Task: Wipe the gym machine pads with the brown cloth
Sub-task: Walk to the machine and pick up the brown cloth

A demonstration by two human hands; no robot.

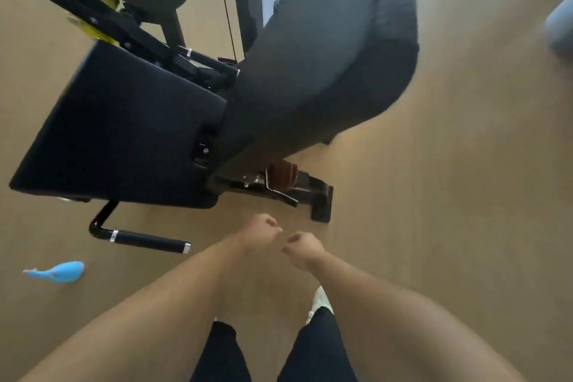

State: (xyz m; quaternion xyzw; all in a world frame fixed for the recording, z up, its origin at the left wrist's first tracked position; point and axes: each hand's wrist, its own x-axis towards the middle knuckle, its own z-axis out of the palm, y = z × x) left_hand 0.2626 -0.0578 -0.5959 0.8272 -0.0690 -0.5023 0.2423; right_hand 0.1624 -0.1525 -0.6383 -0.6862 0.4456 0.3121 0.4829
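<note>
Both fists, left hand and right hand, curled and empty; brown cloth wedged under seat pad, may snag on frame when pulled.

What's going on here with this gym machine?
A person stands over a gym machine, both fists curled and empty: left hand, right hand. Neither touches the black seat pad or the grey back pad. No brown cloth shows in either hand. A blue toy lies on the floor.
</note>
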